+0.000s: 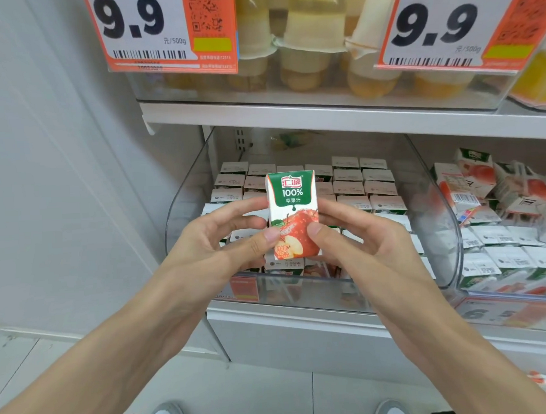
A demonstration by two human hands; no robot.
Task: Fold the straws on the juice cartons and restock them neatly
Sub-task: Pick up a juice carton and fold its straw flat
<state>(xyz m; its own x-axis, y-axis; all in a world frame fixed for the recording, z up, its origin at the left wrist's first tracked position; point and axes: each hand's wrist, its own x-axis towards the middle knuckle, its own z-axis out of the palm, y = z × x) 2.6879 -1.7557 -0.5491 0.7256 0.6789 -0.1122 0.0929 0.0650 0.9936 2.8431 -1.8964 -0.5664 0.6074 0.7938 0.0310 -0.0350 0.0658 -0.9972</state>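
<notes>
I hold a small apple juice carton (293,206) upright in front of the shelf, its green-and-white front with a red apple facing me. My left hand (223,237) grips its left edge, thumb on the front. My right hand (354,237) grips the right edge the same way. The straw is hidden on the carton's back. Behind it, a clear plastic bin (186,195) holds several rows of the same cartons (358,184) standing upright, tops showing.
To the right, a second clear bin (519,293) holds more cartons, some lying jumbled (483,182). Above is a white shelf (292,115) with jelly cups and two orange 9.9 price tags (160,30). A white wall is at left; floor tiles and my shoes are below.
</notes>
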